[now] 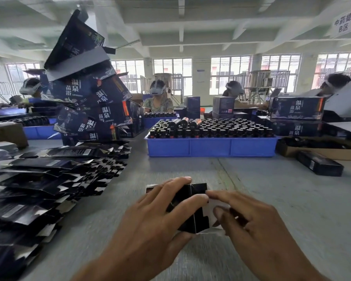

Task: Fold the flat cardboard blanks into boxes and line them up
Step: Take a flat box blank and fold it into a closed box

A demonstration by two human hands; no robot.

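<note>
Grey desk (272, 199) up front, half-folded box (193, 207) at near centre, left hand (154, 218) gripping it, right hand (249, 220) pinching its white flap, blanks (39, 189) heaped far left, blue tray (211, 147) of bottles (211, 128) behind.

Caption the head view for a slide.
Both hands, left hand and right hand, fold a black box beside stacked flat blanks.

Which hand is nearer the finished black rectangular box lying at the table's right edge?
Right. The right hand lies on that side, below-left of the black box; the left hand grips the half-folded cardboard blank, farther left.
</note>
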